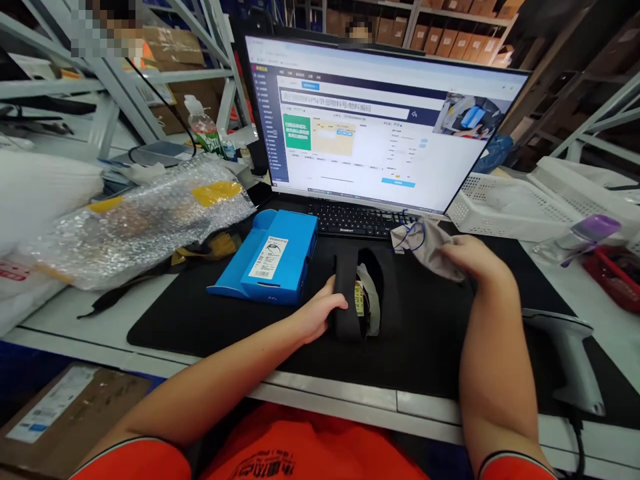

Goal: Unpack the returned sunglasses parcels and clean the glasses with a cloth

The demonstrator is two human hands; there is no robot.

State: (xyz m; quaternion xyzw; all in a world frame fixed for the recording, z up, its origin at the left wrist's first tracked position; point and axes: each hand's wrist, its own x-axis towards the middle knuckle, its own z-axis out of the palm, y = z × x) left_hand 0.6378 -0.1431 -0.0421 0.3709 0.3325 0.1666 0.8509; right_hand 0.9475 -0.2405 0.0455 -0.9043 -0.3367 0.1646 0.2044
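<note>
My left hand [321, 311] is closed on the near left side of a black case [346, 293], its thumb over the edge. The case gapes open; a yellow label [359, 298] and something in greyish wrapping [371, 303] show inside. To the right, my right hand [475, 259] grips a grey cloth pouch [433, 248] with a blue cord [414, 232], raised near the keyboard's right end. A blue cardboard box [295, 257] with a white printed label [269, 257] lies left of the case, its flap spread out. Fingers behind the case and pouch are partly hidden.
A monitor [360, 133] stands behind a black keyboard [345, 220]. Bubble-wrapped goods [150, 220] and a bottle [203, 130] occupy the left. At right are a white basket [505, 207], a red basket [613, 277] and a handheld scanner [570, 360] on the black mat [200, 327].
</note>
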